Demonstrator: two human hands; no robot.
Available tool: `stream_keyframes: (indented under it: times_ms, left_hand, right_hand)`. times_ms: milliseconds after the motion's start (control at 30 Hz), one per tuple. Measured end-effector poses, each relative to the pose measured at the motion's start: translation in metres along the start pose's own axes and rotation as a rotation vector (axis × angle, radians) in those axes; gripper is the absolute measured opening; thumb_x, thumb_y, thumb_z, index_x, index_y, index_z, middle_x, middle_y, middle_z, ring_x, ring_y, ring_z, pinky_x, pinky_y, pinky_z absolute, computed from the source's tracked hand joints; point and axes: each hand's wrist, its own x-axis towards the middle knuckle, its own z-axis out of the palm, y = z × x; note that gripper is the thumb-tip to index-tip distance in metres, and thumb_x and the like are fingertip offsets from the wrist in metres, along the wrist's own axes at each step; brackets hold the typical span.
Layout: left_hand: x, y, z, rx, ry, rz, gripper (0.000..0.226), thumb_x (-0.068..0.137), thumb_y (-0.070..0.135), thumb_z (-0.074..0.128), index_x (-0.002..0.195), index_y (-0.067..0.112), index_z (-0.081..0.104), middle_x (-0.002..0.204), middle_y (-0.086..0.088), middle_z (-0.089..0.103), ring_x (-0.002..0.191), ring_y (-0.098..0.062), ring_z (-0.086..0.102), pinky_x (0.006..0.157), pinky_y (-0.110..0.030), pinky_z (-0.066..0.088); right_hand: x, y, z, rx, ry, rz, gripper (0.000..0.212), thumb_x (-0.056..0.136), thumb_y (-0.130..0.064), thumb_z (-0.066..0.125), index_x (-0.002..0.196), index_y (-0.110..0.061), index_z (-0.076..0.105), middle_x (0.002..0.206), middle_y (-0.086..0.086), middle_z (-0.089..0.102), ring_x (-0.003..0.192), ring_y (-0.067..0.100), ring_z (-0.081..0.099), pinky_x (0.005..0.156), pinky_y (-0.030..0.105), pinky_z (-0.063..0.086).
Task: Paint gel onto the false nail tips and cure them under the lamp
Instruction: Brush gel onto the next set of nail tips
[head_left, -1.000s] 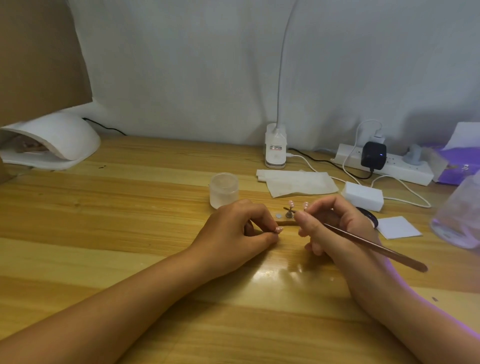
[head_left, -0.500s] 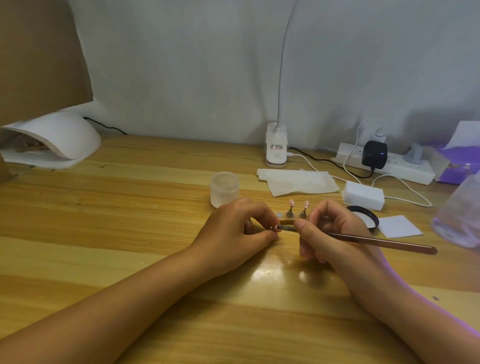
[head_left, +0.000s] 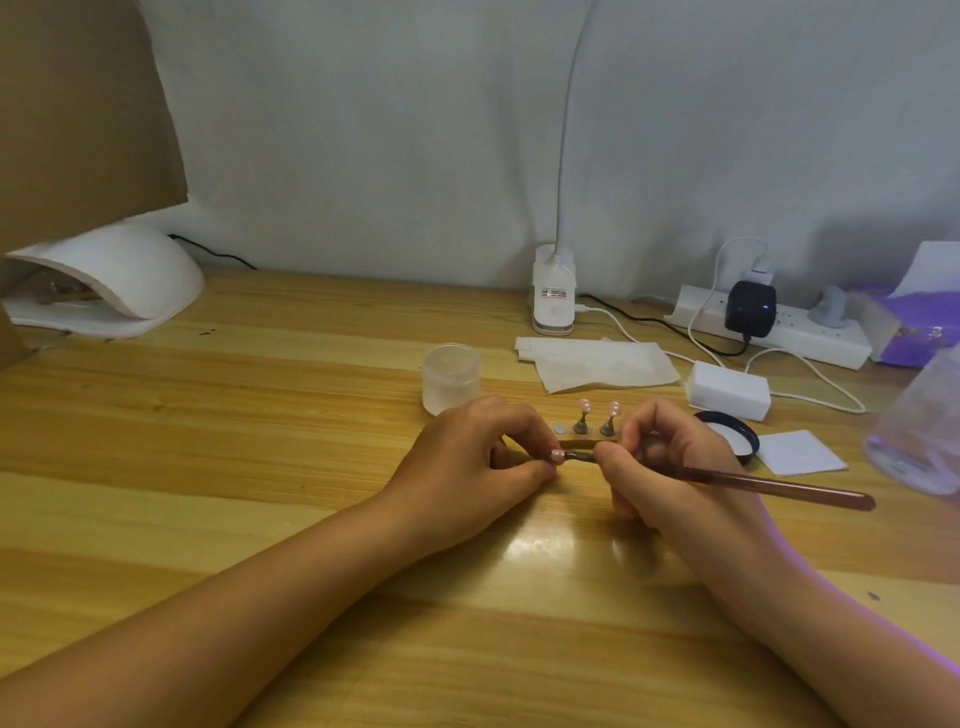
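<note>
Two hands meet over the wooden table (head_left: 260, 467), knuckles nearly facing. The left hand (head_left: 478, 457) pinches one small pink nail tip (head_left: 557, 456) between thumb and forefinger, the other fingers curled beneath, so the tip pokes out toward the right hand (head_left: 670, 467). The right hand is closed round a brush (head_left: 769, 480), pen-fashion, gripping close to the bristle end. The brush head touches the held tip, and the brown handle runs out past the wrist to the right.

Just beyond the gap between the hands lies a narrow holder bar (head_left: 587, 443), with two small cone stands upright behind it. Each stand carries another pink tip (head_left: 584, 405) (head_left: 614, 408), and a small grey disc (head_left: 559, 429) lies just left of the stands.

Just past the left hand's knuckles stands a frosted jar (head_left: 451, 379). Beyond the right hand sit a black lid (head_left: 732, 431), a white block (head_left: 727, 389) and a folded tissue (head_left: 602, 364). A white square pad (head_left: 800, 452) lies to its right.

Well off to the left of the left hand, by the back wall, sits the white domed curing lamp (head_left: 119, 280). Something lies in its opening, too dim to make out.
</note>
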Motion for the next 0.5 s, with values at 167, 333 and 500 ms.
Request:
stream_keyframes:
  times_ms: [167, 333, 500]
  left_hand:
    - [0.0005, -0.0008, 0.0007, -0.006, 0.005, 0.002, 0.008, 0.084, 0.023, 0.076, 0.091, 0.026, 0.074, 0.089, 0.013, 0.066, 0.067, -0.005, 0.056, 0.064, -0.022, 0.047]
    - [0.0012, -0.0022, 0.0009, -0.014, -0.004, -0.002, 0.009, 0.084, 0.022, 0.076, 0.092, 0.024, 0.074, 0.090, 0.013, 0.068, 0.066, -0.001, 0.056, 0.063, -0.017, 0.044]
    - [0.0005, -0.0013, 0.0006, -0.022, -0.013, 0.002, 0.007, 0.085, 0.022, 0.075, 0.091, 0.027, 0.074, 0.088, 0.016, 0.069, 0.066, -0.001, 0.057, 0.063, -0.018, 0.046]
  right_hand:
    - [-0.0016, -0.0031, -0.0001, 0.071, -0.019, -0.007, 0.015, 0.089, -0.013, 0.064, 0.083, -0.008, 0.051, 0.056, 0.004, 0.063, 0.050, 0.006, 0.056, 0.049, 0.012, 0.042]
    - [-0.0008, -0.0033, 0.0014, 0.019, -0.057, -0.001, 0.014, 0.089, -0.007, 0.063, 0.085, -0.005, 0.050, 0.056, 0.006, 0.066, 0.049, 0.003, 0.058, 0.049, 0.008, 0.041]
    - [0.0004, 0.0003, -0.0008, -0.011, -0.019, -0.002, 0.014, 0.089, -0.001, 0.061, 0.082, -0.008, 0.051, 0.052, 0.000, 0.057, 0.045, 0.005, 0.053, 0.045, 0.012, 0.039]
